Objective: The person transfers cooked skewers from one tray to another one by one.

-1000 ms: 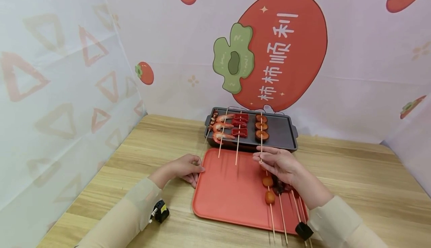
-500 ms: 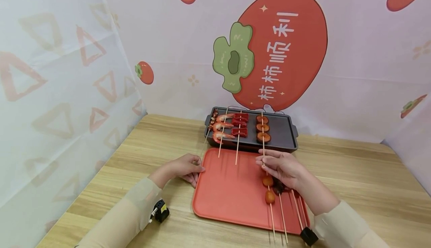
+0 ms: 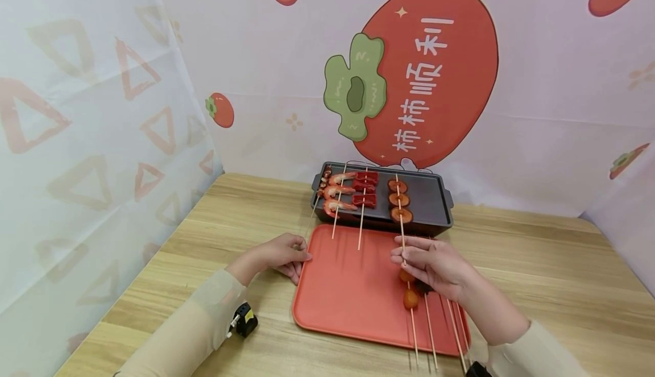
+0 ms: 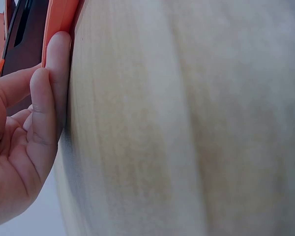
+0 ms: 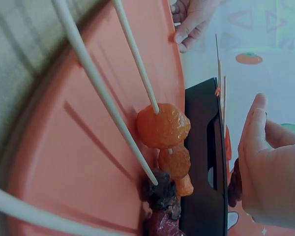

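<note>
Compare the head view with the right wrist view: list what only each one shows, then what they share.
Only the head view shows the whole wooden table, the persimmon backdrop, the shrimp skewer and red-pepper skewer on the grill pan, and the right hand pinching the mushroom skewer.

Only the right wrist view shows, close up, the orange pieces threaded on a stick, with dark pieces beside them.

Both show the red tray, the dark grill pan and the left hand touching the tray's edge.
</note>
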A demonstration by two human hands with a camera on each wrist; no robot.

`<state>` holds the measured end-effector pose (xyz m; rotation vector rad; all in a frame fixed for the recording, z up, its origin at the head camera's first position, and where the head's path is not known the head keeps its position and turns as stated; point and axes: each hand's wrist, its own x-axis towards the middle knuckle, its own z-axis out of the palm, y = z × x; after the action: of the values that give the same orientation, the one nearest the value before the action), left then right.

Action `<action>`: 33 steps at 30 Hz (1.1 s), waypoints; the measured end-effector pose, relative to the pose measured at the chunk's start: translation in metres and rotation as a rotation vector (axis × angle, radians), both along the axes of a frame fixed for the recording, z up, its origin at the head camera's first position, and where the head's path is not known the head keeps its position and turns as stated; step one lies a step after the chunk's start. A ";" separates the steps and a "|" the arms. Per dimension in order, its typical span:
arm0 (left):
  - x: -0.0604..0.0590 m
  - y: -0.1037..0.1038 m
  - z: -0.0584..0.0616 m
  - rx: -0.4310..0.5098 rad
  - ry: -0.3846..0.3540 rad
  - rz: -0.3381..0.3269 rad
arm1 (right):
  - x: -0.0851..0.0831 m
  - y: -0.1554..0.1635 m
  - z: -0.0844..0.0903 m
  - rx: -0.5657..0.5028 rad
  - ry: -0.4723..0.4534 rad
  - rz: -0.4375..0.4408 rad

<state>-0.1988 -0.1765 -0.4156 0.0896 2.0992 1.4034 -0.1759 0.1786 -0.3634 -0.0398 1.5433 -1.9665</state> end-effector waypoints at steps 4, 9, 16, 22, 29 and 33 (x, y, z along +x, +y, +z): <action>0.000 0.000 0.001 -0.008 0.001 0.001 | 0.007 0.002 -0.001 -0.006 -0.009 0.015; 0.000 0.000 0.001 -0.013 -0.001 0.000 | 0.014 0.005 -0.004 -0.022 -0.010 0.034; 0.000 0.000 0.001 -0.010 0.006 -0.003 | 0.025 0.007 -0.010 -0.053 -0.021 0.053; 0.000 0.000 0.001 -0.011 0.006 -0.005 | 0.032 0.008 -0.014 -0.074 -0.016 0.086; -0.001 0.000 0.000 -0.013 0.000 0.000 | 0.039 0.008 -0.018 -0.036 -0.038 0.095; -0.001 0.000 0.000 -0.013 0.002 -0.001 | 0.043 0.008 -0.021 -0.020 -0.045 0.099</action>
<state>-0.1997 -0.1762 -0.4153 0.0864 2.1090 1.3895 -0.1325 0.1870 -0.3849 -0.0791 1.4650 -1.8928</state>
